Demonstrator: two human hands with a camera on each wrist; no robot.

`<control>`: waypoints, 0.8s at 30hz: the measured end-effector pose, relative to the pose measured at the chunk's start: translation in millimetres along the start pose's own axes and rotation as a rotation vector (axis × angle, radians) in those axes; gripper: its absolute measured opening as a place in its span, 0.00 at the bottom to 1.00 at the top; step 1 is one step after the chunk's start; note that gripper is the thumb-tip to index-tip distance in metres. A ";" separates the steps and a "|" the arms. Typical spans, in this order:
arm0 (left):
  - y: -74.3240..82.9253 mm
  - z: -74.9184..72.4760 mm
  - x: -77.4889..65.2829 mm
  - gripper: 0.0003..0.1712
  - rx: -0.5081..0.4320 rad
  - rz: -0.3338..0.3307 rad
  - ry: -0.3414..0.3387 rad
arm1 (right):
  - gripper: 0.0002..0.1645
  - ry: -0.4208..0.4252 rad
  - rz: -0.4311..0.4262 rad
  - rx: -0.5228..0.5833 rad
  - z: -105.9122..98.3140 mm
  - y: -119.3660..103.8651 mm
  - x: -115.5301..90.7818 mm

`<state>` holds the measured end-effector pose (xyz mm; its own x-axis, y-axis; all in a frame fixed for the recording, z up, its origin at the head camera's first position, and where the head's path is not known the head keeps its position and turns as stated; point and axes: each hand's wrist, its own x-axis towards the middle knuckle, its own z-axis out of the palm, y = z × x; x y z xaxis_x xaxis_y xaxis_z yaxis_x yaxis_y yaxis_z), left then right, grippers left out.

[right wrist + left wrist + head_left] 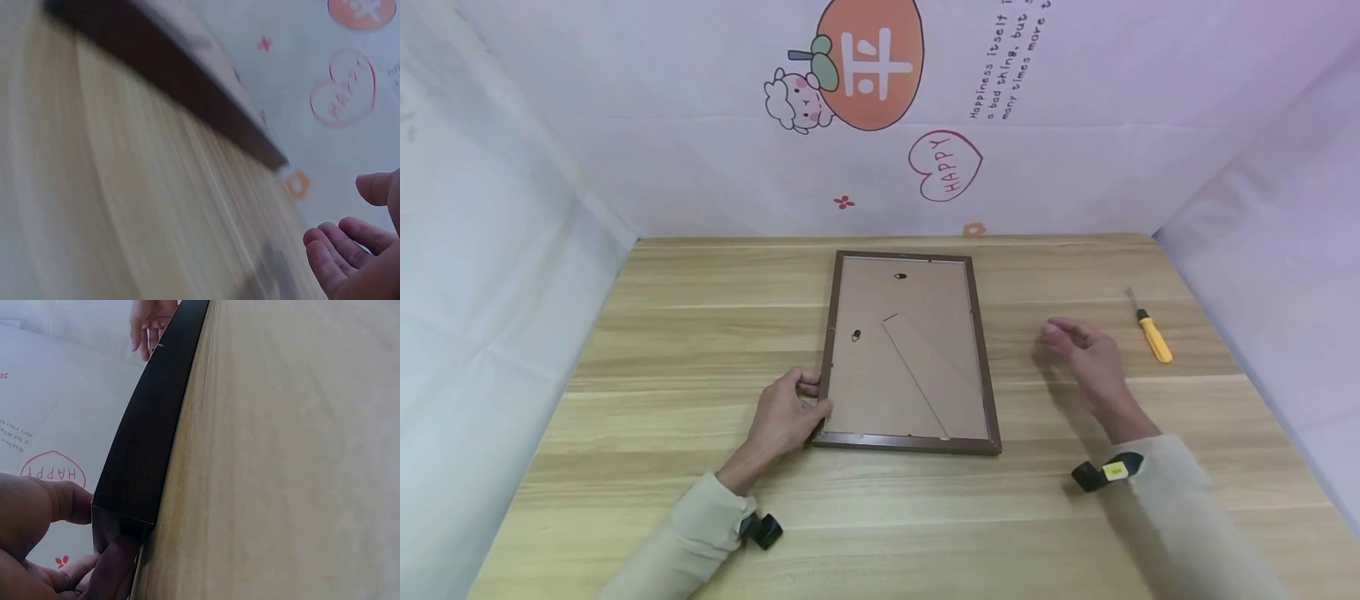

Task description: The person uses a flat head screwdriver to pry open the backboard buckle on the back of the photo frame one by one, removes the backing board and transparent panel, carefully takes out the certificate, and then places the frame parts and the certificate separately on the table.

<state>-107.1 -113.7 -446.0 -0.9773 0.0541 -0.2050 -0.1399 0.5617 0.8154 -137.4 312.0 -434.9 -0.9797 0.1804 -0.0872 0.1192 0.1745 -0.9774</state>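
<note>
A brown-edged picture frame [868,383] lies face down, its tan backing board up, with two small dark hanging rings and a folded stand flap. My left hand [784,415] pinches its left side near the lower-left corner, the thumb on top. In the left wrist view the dark frame corner [134,456] sits between thumb and fingers; some fingertips are hidden. To the right of the frame, apart from it, my right hand [1092,367] hovers over the table with loosely bent fingers. Nothing is held in it, as the right wrist view of the fingers [347,247] also shows.
A screwdriver [1153,337] with a yellow handle lies at the table's right, beyond my right hand. The wood-grain table [700,317] is bordered by white printed cloth [700,167] at the back and both sides.
</note>
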 end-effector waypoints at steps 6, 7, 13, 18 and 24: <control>-0.3 -0.6 0.0 0.19 0.012 0.002 0.001 | 0.37 -0.135 0.125 0.058 37.9 -5.5 -15.7; -0.2 -0.5 0.0 0.19 0.014 0.002 0.002 | 0.37 -0.150 0.151 0.096 44.1 -5.2 -17.7; 0.9 1.5 -0.5 0.19 0.021 0.004 0.007 | 0.35 -0.176 0.180 -0.006 73.0 0.3 -25.1; -0.5 1.2 -4.4 0.18 0.000 0.001 -0.016 | 0.33 -0.136 0.081 -0.321 81.9 3.8 -24.9; -7.3 -10.2 5.6 0.22 -0.073 -0.027 -0.096 | 0.31 -0.134 0.052 -0.358 80.0 2.8 -20.2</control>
<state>-113.2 -125.9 -447.6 -0.9537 0.1211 -0.2753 -0.1801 0.5030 0.8453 -130.2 231.3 -451.3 -0.9805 0.0743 -0.1821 0.1947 0.4997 -0.8441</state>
